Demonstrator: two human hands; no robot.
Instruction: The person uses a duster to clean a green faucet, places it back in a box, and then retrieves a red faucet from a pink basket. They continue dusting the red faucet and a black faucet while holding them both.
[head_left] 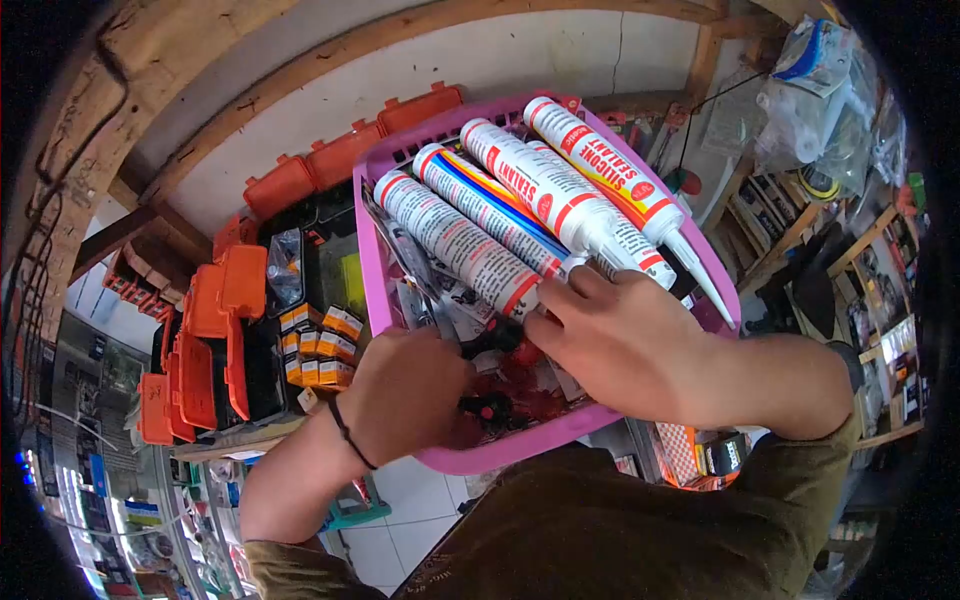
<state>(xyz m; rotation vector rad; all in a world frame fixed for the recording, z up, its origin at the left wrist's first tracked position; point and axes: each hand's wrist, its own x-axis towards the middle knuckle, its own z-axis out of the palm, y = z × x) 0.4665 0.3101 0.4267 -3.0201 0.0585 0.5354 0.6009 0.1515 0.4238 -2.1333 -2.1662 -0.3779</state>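
Several silicone sealant tubes (pixel 540 190) lie side by side across a pink plastic basket (pixel 372 275), their white nozzles pointing toward me on the right. My right hand (pixel 630 345) is closed, its fingers curled against the near ends of the tubes; what is inside the grip is hidden. Low inside the basket's left part, my left hand (pixel 410 385) reaches down beside the rim, with its fingers out of sight. Between the two hands sit a black object (pixel 492 338) and some red pieces, partly covered. Packaged items (pixel 425 290) lie under the tubes.
Orange-lidded bins (pixel 240 285) stand open to the left, near small orange-and-white boxes (pixel 330 350). Shelves with goods (pixel 880 270) and hanging plastic bags (pixel 815 110) are on the right. Wooden beams (pixel 330 65) cross the wall behind. Patterned boxes (pixel 685 455) sit below my right arm.
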